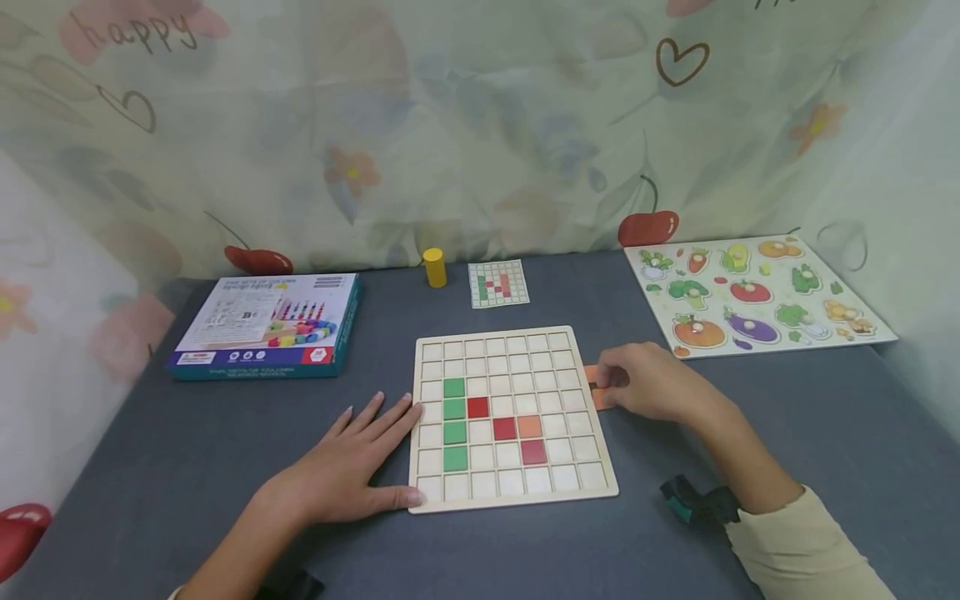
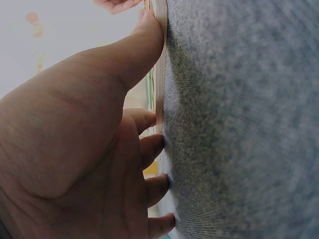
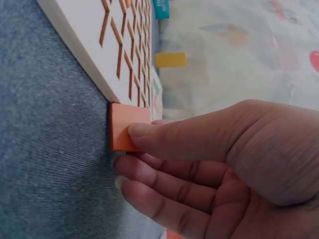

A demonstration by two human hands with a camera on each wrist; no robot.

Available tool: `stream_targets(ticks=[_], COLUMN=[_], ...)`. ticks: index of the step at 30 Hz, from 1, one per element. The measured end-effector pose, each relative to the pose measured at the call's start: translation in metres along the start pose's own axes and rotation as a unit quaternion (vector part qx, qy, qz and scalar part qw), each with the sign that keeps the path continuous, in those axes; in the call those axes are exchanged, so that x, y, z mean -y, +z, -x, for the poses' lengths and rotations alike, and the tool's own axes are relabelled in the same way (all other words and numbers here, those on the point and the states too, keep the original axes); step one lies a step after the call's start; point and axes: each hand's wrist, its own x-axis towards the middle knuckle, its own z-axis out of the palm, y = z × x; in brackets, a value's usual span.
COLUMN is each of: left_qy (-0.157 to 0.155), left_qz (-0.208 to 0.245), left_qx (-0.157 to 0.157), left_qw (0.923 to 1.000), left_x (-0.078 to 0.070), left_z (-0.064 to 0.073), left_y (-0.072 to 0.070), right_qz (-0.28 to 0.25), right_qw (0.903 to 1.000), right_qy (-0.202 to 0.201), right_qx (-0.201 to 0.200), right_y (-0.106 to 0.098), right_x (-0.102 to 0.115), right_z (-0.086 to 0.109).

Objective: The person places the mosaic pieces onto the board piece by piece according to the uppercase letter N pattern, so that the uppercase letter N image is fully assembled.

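Observation:
A wooden grid board (image 1: 491, 492) lies flat on the dark cloth, with several green tiles (image 1: 454, 410) in one column. Red tiles (image 1: 477, 407) and one orange tile (image 1: 529, 427) fill other cells. Fingers spread, my left hand (image 1: 352, 467) touches the board's left edge; its thumb (image 2: 144, 45) rests at the near corner. Beyond the right edge, my right hand (image 1: 648, 382) pinches a loose orange tile (image 3: 122, 119) between thumb and fingers, close against the board's side. More orange shows beside those fingers in the head view, partly hidden, so I cannot tell how many tiles are there.
Behind the board lie a small pattern card (image 1: 498, 283) and an upright yellow cylinder (image 1: 434, 267). A flat game box (image 1: 262, 325) is at the back left. At the back right, a vegetable picture board (image 1: 757, 300) lies near my right arm. A printed curtain (image 1: 480, 125) hangs behind.

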Motion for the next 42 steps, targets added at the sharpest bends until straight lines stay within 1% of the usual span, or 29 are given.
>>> stream_targets(ticks=[3,7,12,22,29,31,34,38,42], left_qy=[0.000,-0.002,-0.005,-0.002,-0.008,-0.009,-0.008,-0.003,0.001], left_qz=[0.000,-0.002,-0.001,0.000,-0.002,-0.003,-0.003,0.000,0.003], left_qx=[-0.001,0.001,0.003,0.005,0.009,0.009,0.010,0.007,0.002], left_qw=[1.0000,1.0000,1.0000,1.0000,0.9999,0.9999,0.9999,1.0000,1.0000], left_x=[0.000,0.000,0.000,0.001,0.000,-0.001,-0.001,-0.001,-0.001], left_z=[0.000,0.000,0.000,0.000,-0.001,-0.002,-0.002,-0.001,0.000], left_y=[0.000,0.000,-0.001,-0.001,-0.001,-0.001,-0.001,-0.001,-0.001], right_qz=[-0.004,0.001,-0.009,-0.039,-0.054,-0.049,-0.033,-0.014,-0.004], right_qw=[1.0000,0.9999,0.9997,0.9988,0.9974,0.9975,0.9983,0.9988,0.9981], right_qy=[-0.002,-0.004,0.000,-0.007,-0.035,-0.040,-0.038,-0.036,-0.050], right_qx=[0.000,-0.014,-0.025,-0.031,-0.033,-0.032,-0.031,-0.031,-0.036], right_y=[-0.004,-0.007,-0.005,0.011,0.028,0.033,0.039,0.042,0.045], right_x=[0.001,0.002,0.011,0.038,0.051,0.054,0.058,0.059,0.058], right_z=[0.000,-0.001,-0.006,-0.024,-0.034,-0.036,-0.037,-0.036,-0.035])
